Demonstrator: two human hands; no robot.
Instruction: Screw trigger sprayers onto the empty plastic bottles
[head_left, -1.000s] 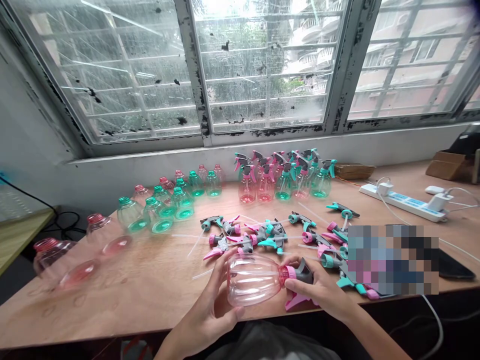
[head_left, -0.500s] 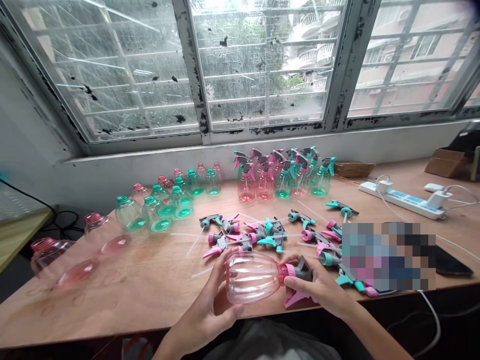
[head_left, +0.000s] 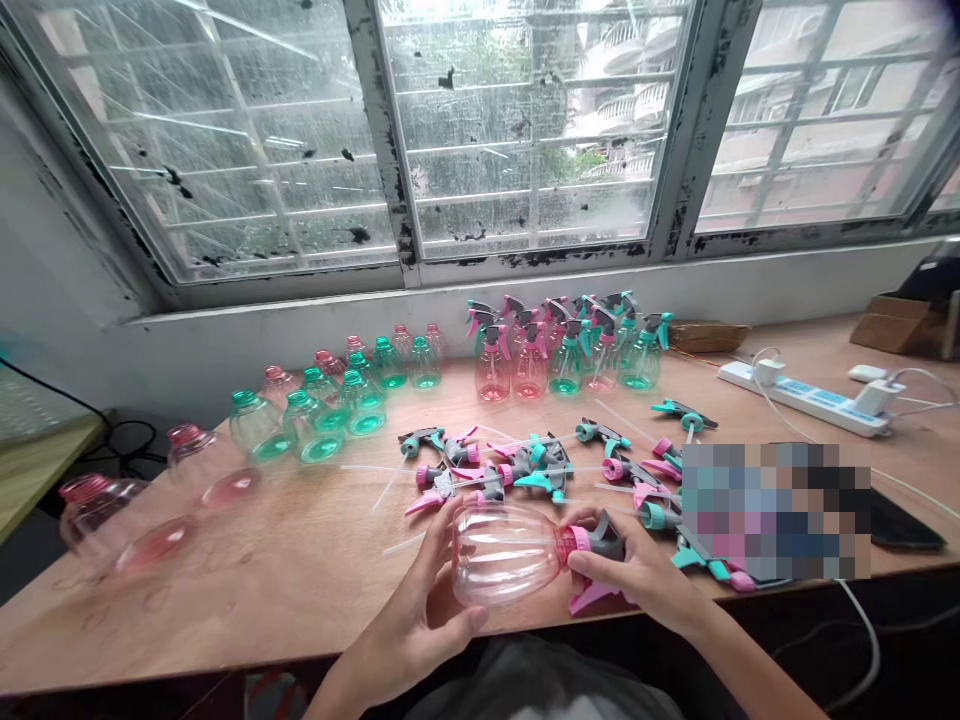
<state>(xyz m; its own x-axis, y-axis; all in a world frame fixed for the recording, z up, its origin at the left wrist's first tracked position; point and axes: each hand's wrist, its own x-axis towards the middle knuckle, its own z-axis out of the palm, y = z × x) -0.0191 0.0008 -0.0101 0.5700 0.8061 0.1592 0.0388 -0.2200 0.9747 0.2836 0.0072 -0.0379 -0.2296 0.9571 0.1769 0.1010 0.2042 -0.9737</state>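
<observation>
A clear pink spray bottle (head_left: 504, 553) lies on its side near the front edge of the wooden table (head_left: 300, 560). My left hand (head_left: 420, 615) is wrapped round its body from below. My right hand (head_left: 637, 570) is closed on the pink and grey trigger head (head_left: 596, 560) at the bottle's neck. A thin dip tube shows inside the bottle.
Loose trigger heads (head_left: 525, 465) lie in a heap behind the bottle. Bare pink and green bottles (head_left: 322, 410) stand at the left, finished spray bottles (head_left: 570, 350) at the back. A power strip (head_left: 806, 398), a phone (head_left: 900, 520) and a blurred patch sit at the right.
The bottle and both hands have shifted slightly; the right hand's fingers have turned a little on the trigger head. Nothing else moved.
</observation>
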